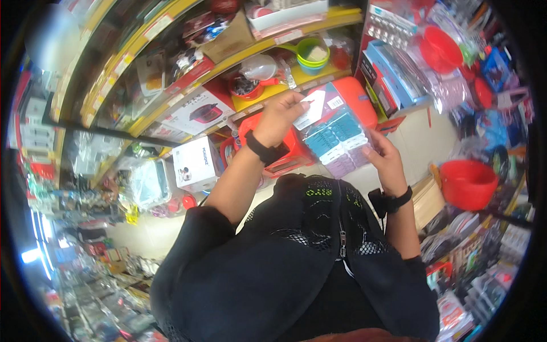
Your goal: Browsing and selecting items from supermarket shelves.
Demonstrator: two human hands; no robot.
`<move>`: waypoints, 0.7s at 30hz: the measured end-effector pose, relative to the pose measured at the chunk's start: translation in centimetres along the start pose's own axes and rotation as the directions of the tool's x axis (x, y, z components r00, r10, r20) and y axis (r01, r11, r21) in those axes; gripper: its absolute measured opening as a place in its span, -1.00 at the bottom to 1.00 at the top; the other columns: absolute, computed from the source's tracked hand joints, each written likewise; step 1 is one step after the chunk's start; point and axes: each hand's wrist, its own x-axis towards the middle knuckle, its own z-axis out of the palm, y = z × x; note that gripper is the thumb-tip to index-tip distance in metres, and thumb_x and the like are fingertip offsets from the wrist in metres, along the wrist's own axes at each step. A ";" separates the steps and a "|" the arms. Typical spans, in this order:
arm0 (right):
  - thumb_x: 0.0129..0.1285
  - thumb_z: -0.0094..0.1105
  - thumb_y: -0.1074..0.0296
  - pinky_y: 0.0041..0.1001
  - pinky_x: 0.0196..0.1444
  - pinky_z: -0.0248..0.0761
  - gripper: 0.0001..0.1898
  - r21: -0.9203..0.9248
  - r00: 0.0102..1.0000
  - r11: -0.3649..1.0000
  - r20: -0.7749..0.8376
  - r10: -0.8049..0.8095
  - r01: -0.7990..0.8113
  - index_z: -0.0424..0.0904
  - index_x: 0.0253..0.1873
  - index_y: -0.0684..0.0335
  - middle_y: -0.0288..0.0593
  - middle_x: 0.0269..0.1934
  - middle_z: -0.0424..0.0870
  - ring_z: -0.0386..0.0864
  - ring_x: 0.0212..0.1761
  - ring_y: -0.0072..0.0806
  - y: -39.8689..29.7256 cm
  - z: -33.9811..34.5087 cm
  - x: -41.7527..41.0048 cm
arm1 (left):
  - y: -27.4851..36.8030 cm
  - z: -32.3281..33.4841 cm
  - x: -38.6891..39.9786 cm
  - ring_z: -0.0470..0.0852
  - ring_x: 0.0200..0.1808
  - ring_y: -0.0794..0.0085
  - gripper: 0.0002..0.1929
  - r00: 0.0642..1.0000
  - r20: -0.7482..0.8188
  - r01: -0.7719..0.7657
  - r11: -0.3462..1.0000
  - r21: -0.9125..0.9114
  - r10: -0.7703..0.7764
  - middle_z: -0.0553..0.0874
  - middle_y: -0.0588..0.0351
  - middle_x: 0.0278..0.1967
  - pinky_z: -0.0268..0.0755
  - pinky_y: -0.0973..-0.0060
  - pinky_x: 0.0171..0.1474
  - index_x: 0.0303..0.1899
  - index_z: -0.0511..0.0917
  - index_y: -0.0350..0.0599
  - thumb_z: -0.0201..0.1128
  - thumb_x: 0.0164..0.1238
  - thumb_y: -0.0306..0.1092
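Observation:
Both my hands hold a flat clear plastic package (337, 136) in front of my body. Inside it lie rows of teal and purple plastic pieces, whose exact kind I cannot tell. My left hand (280, 115) pinches the package's upper left corner, at a white card (310, 112), between thumb and fingers. My right hand (384, 160) grips its lower right edge, thumb on top. A barcode label shows near the top edge. Beyond and partly under the package is a red plastic container (357, 100); another red plastic container (290, 158) stands below my left wrist.
Yellow-edged shelves (256, 47) carry boxed cookware, a red pan (250, 89) and stacked green and blue bowls (312, 55). A white carton (195, 164) stands at the left. To the right are a large red basin (468, 184) and a light blue box (393, 72).

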 end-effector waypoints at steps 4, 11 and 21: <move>0.27 0.19 0.38 -0.48 0.17 0.30 -0.51 -0.041 0.999 0.999 -0.043 -0.009 0.007 0.37 0.26 0.45 -0.13 0.08 0.56 0.49 0.09 -0.46 -0.1 0.2 -0.4 | -3.1 -0.5 1.1 0.53 -0.29 0.68 -0.90 1.000 0.025 -0.014 1.000 0.003 0.014 0.62 0.29 -0.33 0.39 0.62 -0.16 -0.17 0.56 -0.19 0.20 0.35 -0.42; 0.26 0.19 0.41 -0.46 0.20 0.27 -0.52 -0.126 0.998 0.991 -0.039 0.040 -0.045 0.39 0.25 0.43 -0.15 0.07 0.57 0.48 0.08 -0.46 0.3 2.1 1.6 | -3.3 -4.0 0.2 0.54 -0.24 0.66 -0.81 0.983 0.170 0.062 0.996 0.060 -0.071 0.64 0.27 -0.26 0.42 0.57 -0.13 -0.08 0.53 -0.22 0.10 0.46 -0.31; 0.28 0.14 0.36 -0.37 0.27 0.23 -0.37 -0.253 0.984 0.952 -0.001 0.179 -0.173 0.16 0.41 0.32 0.03 0.29 0.34 0.36 0.25 -0.32 4.2 7.5 7.4 | -5.8 -16.3 -2.0 0.59 -0.22 0.50 -0.73 0.984 -0.179 0.070 0.896 0.439 0.011 0.67 0.10 -0.26 0.42 0.49 -0.11 0.03 0.52 -0.25 0.03 0.46 -0.31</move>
